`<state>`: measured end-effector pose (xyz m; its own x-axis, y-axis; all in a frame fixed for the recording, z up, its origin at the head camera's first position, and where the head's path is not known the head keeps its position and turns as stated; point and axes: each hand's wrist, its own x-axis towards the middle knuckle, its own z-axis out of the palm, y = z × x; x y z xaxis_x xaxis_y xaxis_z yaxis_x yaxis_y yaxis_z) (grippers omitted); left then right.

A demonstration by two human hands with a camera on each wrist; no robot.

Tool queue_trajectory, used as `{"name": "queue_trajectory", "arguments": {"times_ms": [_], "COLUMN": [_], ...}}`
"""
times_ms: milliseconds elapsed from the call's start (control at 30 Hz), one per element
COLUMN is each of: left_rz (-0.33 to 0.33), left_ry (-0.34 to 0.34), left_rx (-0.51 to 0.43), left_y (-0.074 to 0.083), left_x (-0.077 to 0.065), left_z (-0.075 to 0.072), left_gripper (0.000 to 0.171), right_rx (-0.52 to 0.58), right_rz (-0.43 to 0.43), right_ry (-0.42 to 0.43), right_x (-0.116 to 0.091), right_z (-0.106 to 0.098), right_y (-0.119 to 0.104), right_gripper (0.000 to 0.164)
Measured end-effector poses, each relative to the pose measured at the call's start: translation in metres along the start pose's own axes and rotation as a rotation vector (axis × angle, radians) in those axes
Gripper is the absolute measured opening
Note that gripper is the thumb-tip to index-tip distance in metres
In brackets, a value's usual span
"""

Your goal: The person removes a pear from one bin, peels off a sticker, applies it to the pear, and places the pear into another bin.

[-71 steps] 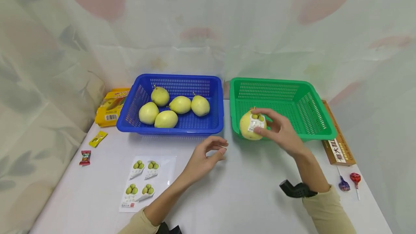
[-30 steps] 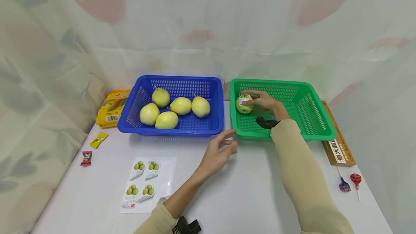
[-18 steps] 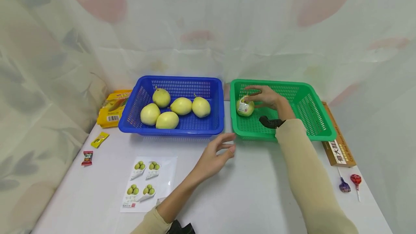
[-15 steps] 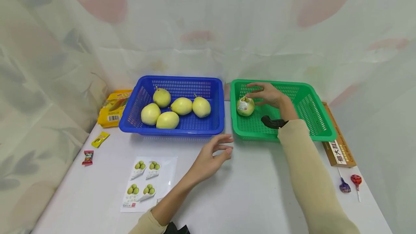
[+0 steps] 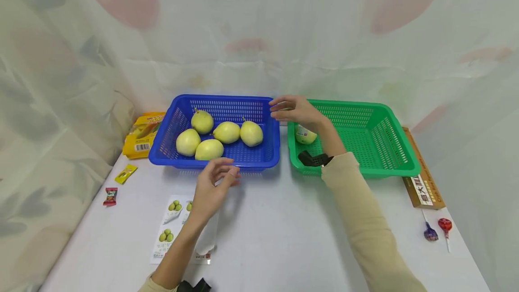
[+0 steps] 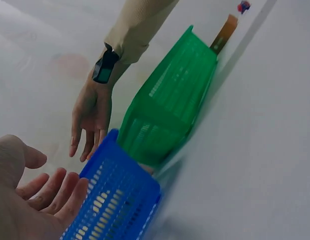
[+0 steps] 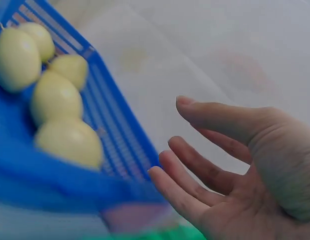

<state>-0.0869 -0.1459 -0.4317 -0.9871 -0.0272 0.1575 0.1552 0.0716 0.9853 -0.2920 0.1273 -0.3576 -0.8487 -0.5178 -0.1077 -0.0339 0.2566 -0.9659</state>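
My right hand (image 5: 299, 111) hovers over the neighbouring rims of the two baskets, its relaxed fingers pointing left and holding nothing. Behind its wrist, a pear with a label (image 5: 305, 135) sits in the left end of the green basket (image 5: 389, 148), partly hidden. Several unlabelled pears (image 5: 251, 133) lie in the blue basket (image 5: 259, 159). My left hand (image 5: 212, 188) is in front of the blue basket, fingers loosely bent with nothing between them; the left wrist view shows this hand (image 6: 39, 205) bare as well. Below it, the forearm covers part of a sticker sheet (image 5: 172, 224).
A yellow snack bag (image 5: 142, 136) leans left of the blue basket, with a yellow packet (image 5: 125, 173) and a red candy (image 5: 110, 196) nearer. At the right are a brown box (image 5: 423, 188), a purple lollipop (image 5: 430, 232) and a red lollipop (image 5: 445, 225).
My right hand set the labelled pear into the green basket, let go and moved left towards the blue basket. My left hand moved left, over the sticker sheet's upper right side.
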Motion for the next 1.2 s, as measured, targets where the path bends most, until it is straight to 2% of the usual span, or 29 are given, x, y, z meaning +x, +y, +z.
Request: {"name": "queue_trajectory", "arguments": {"times_ms": [100, 200, 300, 500, 867, 1000, 1200], "left_rz": [-0.019, -0.055, -0.085, -0.090, -0.125, -0.120, -0.114], "left_ry": [0.102, 0.168, 0.195, 0.239, 0.284, 0.288, 0.276], "left_rx": [-0.047, -0.099, -0.114, -0.108, -0.129, -0.119, -0.115], "left_y": [-0.006, -0.013, -0.017, -0.021, -0.024, -0.026, -0.026], "left_x": [-0.001, -0.004, -0.004, 0.000, 0.004, 0.004, 0.005], "left_z": [-0.010, -0.018, -0.024, -0.033, -0.038, -0.038, -0.038], "left_gripper": [0.027, 0.027, 0.029, 0.022, 0.016, 0.015, 0.016], "right_rx": [0.018, 0.020, 0.030, 0.080, 0.084, 0.091, 0.028], "right_rz": [0.032, 0.050, 0.083, 0.180, 0.363, 0.386, 0.360], "right_ry": [-0.043, -0.061, -0.051, 0.022, 0.033, 0.044, 0.073], "right_x": [0.013, 0.025, 0.035, 0.050, 0.055, 0.056, 0.057], "right_z": [0.025, 0.047, 0.064, 0.088, 0.108, 0.114, 0.119], "right_y": [-0.001, -0.003, -0.003, 0.002, 0.007, 0.010, 0.015], "right_gripper": [0.048, 0.049, 0.050, 0.053, 0.064, 0.070, 0.075]}}
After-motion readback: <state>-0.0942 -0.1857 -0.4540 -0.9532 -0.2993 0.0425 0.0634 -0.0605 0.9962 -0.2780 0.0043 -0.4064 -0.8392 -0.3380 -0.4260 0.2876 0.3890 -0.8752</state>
